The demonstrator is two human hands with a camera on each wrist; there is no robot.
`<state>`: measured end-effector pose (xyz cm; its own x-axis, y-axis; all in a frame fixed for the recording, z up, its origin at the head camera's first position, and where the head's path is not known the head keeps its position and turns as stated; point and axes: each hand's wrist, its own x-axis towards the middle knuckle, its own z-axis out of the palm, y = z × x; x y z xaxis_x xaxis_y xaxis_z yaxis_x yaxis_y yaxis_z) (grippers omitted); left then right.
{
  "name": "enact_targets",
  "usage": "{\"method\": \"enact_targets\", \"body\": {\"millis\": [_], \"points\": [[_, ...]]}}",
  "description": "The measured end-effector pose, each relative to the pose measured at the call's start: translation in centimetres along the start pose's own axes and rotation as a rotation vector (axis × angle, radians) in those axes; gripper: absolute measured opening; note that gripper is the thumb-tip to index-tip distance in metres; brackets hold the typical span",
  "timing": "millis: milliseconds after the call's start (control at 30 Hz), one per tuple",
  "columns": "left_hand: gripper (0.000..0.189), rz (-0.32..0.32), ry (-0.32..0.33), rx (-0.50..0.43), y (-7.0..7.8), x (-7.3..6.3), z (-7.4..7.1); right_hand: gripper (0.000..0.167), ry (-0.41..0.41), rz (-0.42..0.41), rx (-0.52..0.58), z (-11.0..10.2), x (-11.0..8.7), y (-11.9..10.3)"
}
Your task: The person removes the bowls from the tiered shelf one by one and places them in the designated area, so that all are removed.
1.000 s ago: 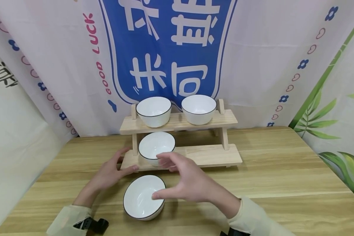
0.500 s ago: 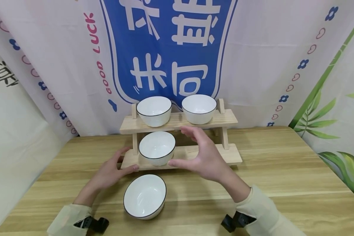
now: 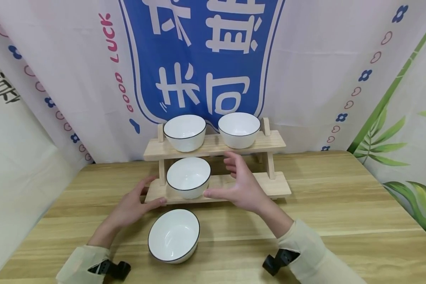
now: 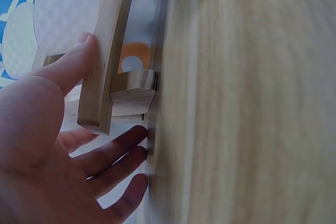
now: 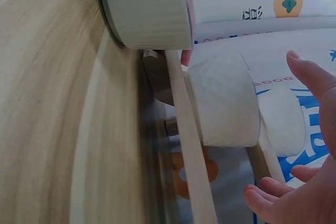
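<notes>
A two-tier wooden rack (image 3: 248, 184) carries white bowls with dark rims. On its lower shelf, toward the left, sits one bowl (image 3: 188, 175). My right hand (image 3: 246, 191) is just right of that bowl, fingers spread apart and thumb tip close to its side; nothing is in the palm. The left hand (image 3: 129, 209) spans the lower shelf's left end. In the left wrist view its thumb lies along the wooden plank (image 4: 105, 66), while the other fingers extend loosely beyond the plank's end, near the table. Another bowl (image 3: 174, 236) stands on the table in front of the rack.
Two similar bowls, a left one (image 3: 184, 132) and a right one (image 3: 239, 130), stand on the upper shelf. Behind the rack hangs a printed curtain (image 3: 305, 79). The wood-grain table (image 3: 340, 221) extends to both sides.
My right hand has moved from over the front bowl, up and to the right, to beside the lower-shelf bowl, and barely shifted in the last half second. The left hand stays put.
</notes>
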<state>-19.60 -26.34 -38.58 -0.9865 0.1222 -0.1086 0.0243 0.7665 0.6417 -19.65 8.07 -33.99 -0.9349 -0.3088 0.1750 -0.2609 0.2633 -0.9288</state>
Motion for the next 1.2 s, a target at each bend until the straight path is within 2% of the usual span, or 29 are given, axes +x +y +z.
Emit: {"method": "enact_targets", "body": {"millis": [167,367,767,1200], "points": [[0.101,-0.002,-0.001,-0.002,0.0,0.1,0.0,0.118,-0.052,0.068,0.027,0.6,0.4,1.0],[0.1,0.005,0.002,-0.014,-0.1,0.1,0.0,0.118,-0.097,0.077,0.043,1.0,0.4,1.5],[0.102,-0.008,-0.002,-0.019,-0.1,0.1,0.1,0.111,-0.092,0.082,-0.038,1.4,0.3,1.5],[0.102,-0.005,0.001,-0.014,-0.2,0.2,0.1,0.107,-0.087,0.07,-0.005,2.2,0.8,1.3]]}}
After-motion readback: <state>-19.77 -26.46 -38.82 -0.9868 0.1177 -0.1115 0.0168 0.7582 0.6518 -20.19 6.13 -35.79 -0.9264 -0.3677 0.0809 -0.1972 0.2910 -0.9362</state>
